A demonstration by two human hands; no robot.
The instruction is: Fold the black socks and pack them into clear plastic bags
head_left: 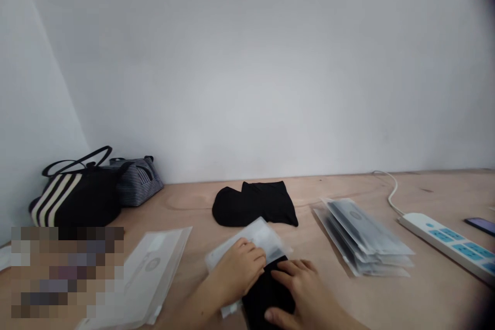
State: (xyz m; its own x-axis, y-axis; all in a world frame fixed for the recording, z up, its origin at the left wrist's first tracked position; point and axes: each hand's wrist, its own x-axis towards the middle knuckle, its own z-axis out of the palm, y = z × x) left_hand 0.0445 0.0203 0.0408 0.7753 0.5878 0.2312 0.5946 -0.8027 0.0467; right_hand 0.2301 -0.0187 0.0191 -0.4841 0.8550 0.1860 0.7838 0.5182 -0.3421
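My left hand is closed, its curled fingers gripping the edge of a frosted plastic zip bag at the mouth. A folded black cloth lies below it, its far end reaching into the bag. On that cloth my right hand rests with fingers spread and thumb apart, pressing it from the right. Just beyond the bag, another black cloth piece, flat with one rounded end, lies on the table. My hands hide part of the bag and cloth.
Frosted bags in a stack, dark contents inside, sit to the right beside a white power strip and a phone. On the left are flat frosted bags, a black bag and a striped pouch. A wall stands behind the table.
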